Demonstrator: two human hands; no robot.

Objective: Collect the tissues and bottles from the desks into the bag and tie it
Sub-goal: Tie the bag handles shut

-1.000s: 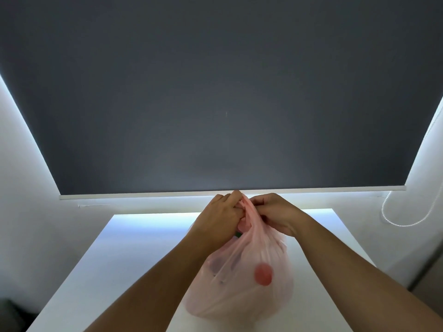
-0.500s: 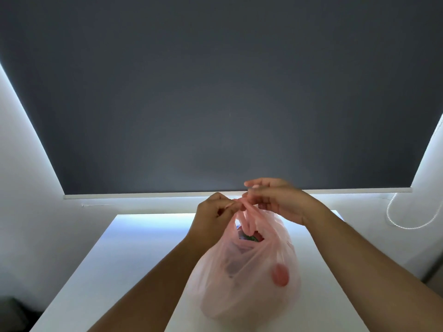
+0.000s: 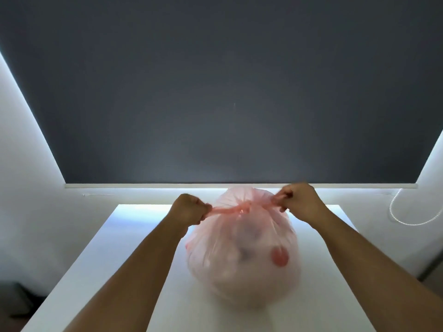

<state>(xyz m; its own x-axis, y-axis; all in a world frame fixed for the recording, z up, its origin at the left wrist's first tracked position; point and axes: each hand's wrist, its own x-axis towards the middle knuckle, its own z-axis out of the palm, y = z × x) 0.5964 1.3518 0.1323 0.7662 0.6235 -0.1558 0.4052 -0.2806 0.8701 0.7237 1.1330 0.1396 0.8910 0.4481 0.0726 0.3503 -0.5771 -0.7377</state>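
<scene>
A full, translucent pink plastic bag (image 3: 242,255) stands on the white desk (image 3: 115,255). Blurred shapes and a red cap (image 3: 279,257) show through its side. A knot (image 3: 243,208) sits at the bag's neck, with a handle stretched out to each side. My left hand (image 3: 190,208) grips the left handle in a fist. My right hand (image 3: 299,200) grips the right handle, fingers curled round it. The two hands are wide apart, one on each side of the knot.
A dark roller blind (image 3: 220,92) covers the window behind the desk, with its white bottom bar (image 3: 143,185) just above the desk's far edge. A beaded cord (image 3: 407,216) loops down the wall at the right. White walls flank the desk.
My hands were together above the bag's mouth, crossing the handles. Now they have pulled apart sideways, and the handles are drawn taut into a knot that closes the bag.
</scene>
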